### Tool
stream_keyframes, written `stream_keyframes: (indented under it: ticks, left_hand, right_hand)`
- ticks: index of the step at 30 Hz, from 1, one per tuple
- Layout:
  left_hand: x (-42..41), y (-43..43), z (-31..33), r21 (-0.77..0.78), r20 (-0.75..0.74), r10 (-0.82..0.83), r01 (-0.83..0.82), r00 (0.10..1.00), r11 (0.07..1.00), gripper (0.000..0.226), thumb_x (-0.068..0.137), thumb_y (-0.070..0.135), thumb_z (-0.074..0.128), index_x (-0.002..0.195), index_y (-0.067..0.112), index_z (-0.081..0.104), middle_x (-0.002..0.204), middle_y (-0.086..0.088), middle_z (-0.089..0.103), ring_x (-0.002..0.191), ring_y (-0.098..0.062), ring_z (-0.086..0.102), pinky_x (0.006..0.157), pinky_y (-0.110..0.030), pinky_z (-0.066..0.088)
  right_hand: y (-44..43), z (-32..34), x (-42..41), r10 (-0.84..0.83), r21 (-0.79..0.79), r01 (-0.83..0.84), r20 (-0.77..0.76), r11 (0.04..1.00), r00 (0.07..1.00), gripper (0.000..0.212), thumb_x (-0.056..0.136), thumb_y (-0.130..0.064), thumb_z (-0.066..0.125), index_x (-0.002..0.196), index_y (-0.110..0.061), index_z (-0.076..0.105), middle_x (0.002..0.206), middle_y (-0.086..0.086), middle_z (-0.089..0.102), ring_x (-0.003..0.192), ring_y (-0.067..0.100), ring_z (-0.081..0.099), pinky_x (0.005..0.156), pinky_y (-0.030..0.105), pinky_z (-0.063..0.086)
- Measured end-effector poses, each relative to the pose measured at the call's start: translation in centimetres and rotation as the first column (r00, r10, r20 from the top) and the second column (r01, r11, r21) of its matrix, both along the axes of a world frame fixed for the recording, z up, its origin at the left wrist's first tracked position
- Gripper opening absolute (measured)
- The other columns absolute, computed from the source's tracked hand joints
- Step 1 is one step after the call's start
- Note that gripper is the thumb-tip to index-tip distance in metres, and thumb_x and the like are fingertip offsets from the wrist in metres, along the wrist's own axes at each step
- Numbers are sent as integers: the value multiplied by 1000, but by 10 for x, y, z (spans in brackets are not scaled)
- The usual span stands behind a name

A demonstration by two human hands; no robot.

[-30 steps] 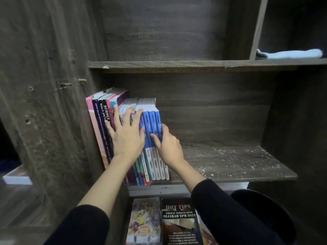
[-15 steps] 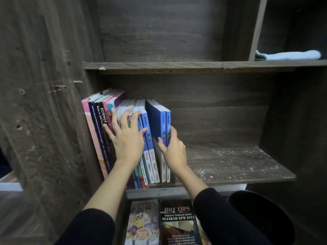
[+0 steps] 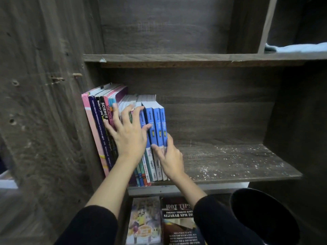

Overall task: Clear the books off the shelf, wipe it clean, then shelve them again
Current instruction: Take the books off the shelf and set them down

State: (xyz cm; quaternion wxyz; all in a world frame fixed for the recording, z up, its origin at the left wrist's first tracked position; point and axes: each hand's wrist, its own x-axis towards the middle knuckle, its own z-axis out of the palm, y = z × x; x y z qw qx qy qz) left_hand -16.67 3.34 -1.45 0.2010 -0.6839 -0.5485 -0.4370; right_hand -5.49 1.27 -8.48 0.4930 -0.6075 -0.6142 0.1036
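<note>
Three blue books (image 3: 158,124) within right grip (image 3: 170,158).

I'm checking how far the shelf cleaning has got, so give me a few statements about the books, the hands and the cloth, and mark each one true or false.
1. The books stand at the left end of the shelf. True.
2. The right hand grips the blue books at the right end of the row. True.
3. The bare part of the shelf is spotless. False: pale specks lie scattered over it.
4. The pale cloth lies on the same shelf as the books. False: it lies on the shelf above, at the far right.
5. The left hand rests spread across the books. True.
</note>
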Motion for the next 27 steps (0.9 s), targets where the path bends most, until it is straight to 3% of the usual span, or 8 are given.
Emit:
stream_keyframes:
  ticks: [2, 9, 14, 20, 23, 27]
  left_hand:
    - [0, 0, -1, -2, 1, 0, 0, 1000, 1000, 54, 84, 40, 64, 133, 20, 49, 140, -13, 42, 142, -39, 15, 106, -67, 11]
    - [3, 6, -2, 45, -17, 52, -51, 999, 998, 62, 80, 60, 56, 126, 19, 51, 132, -14, 47, 138, -42, 24, 103, -69, 16]
    - [-3, 12, -7, 171, 17, -1, -2, 1000, 985, 35, 90, 30, 56, 123, 20, 53, 128, -12, 50, 136, -39, 26, 100, -71, 22]
    - [-2, 14, -10, 202, -2, 1, 0, 1000, 979, 34, 91, 29, 52, 125, 22, 48, 129, -10, 49, 135, -37, 26, 101, -69, 22]
    - [-4, 18, -13, 211, -32, 16, -9, 999, 978, 35, 92, 34, 45, 126, 23, 45, 129, -10, 48, 134, -36, 24, 100, -69, 23]
    - [-7, 25, -17, 212, -73, 48, -31, 996, 977, 38, 93, 37, 40, 129, 22, 40, 131, -9, 36, 136, -35, 17, 101, -69, 21]
  right_hand:
    - [1, -2, 2, -13, -4, 13, -2, 1000, 1000, 70, 86, -64, 49, 143, -31, 27, 116, -1, 64, 99, 25, 64, 84, 43, 52]
    - [2, -13, 0, -119, 4, 120, -145, 993, 982, 68, 86, -41, 64, 140, -22, 27, 114, 4, 63, 100, 26, 61, 83, 37, 49]
    - [12, -26, -10, -174, -86, 156, -269, 984, 947, 88, 79, -38, 69, 144, -30, 10, 122, 5, 57, 109, 25, 56, 90, 45, 49]
    - [19, -32, -15, -218, 5, 225, -227, 974, 949, 87, 83, -33, 70, 147, -27, 12, 134, 1, 49, 112, 19, 54, 92, 37, 46]
    - [20, -35, -18, -252, -23, 257, -288, 966, 924, 84, 83, -32, 70, 147, -26, 15, 125, 4, 57, 107, 22, 58, 92, 43, 48]
    - [24, -36, -19, -269, -8, 277, -274, 961, 924, 66, 81, -25, 69, 137, -19, 34, 107, 4, 64, 95, 24, 63, 87, 48, 50]
